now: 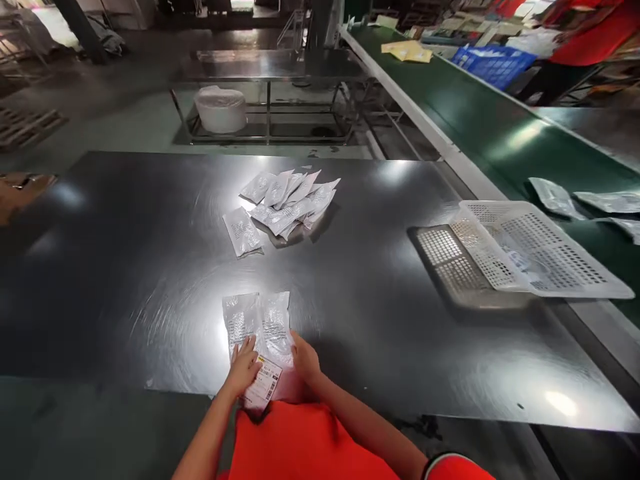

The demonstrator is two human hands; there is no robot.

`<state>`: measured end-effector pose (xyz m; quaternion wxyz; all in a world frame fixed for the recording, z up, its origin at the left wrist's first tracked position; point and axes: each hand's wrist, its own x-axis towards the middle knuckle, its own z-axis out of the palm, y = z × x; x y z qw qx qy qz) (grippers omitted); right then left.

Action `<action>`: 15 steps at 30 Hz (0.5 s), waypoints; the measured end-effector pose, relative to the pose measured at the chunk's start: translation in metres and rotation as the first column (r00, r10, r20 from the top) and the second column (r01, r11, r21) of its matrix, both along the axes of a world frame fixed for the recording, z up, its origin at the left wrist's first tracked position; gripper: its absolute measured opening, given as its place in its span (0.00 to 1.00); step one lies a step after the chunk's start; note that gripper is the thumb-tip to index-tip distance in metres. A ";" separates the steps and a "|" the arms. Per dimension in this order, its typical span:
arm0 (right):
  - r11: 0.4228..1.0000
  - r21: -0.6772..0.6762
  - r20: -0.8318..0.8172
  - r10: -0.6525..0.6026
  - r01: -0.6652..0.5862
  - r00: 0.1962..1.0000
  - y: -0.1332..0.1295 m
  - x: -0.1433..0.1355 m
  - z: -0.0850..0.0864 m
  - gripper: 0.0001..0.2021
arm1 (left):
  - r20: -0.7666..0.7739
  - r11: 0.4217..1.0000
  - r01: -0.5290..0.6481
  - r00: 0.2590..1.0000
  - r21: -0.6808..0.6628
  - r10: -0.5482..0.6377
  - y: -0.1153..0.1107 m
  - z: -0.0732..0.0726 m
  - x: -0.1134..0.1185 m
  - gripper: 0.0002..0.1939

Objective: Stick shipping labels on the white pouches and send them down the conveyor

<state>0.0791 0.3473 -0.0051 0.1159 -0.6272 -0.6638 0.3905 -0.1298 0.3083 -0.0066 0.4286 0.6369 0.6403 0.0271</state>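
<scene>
Two silvery plastic packets with printed text lie side by side at the table's near edge: a left packet (242, 313) and a right packet (275, 317). My left hand (243, 367) rests on the lower part of the left one, fingers apart, beside a white label (265, 381) with a yellow mark and barcodes. My right hand (305, 358) is closed at the right edge of the right packet, its thumb and fingertips at the side. Farther back lies a heap of similar packets (295, 203), with a single packet (241, 231) at its front left.
A white perforated basket (545, 247) sits tilted over the table's right edge, against a green conveyor belt (450, 100) carrying several packets. Behind stand another metal table (270, 67) and a blue crate (493, 65), near a person in red.
</scene>
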 end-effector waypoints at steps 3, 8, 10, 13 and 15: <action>0.995 -0.082 0.000 0.050 -0.050 0.999 -0.005 -0.035 0.000 0.19 | -0.013 0.996 -0.093 0.996 0.014 0.093 -0.009 0.000 -0.022 0.08; 0.986 -0.107 0.019 0.128 -0.125 0.992 0.024 -0.070 0.003 0.15 | -0.014 0.974 -0.228 0.974 0.011 0.228 -0.018 0.015 -0.052 0.13; 0.998 -0.059 -0.004 -0.009 0.009 1.000 0.069 -0.077 0.005 0.13 | 0.027 0.976 -0.216 0.976 0.012 0.216 -0.014 0.023 -0.049 0.13; 0.975 -0.038 -0.064 -0.219 0.217 0.974 0.169 -0.090 0.007 0.17 | 0.067 0.992 -0.126 0.990 -0.025 0.128 -0.009 0.027 -0.028 0.09; 0.959 -0.045 -0.100 -0.283 0.280 0.954 0.239 -0.101 0.005 0.21 | 0.038 0.992 -0.097 0.994 -0.077 0.100 -0.009 0.018 -0.010 0.06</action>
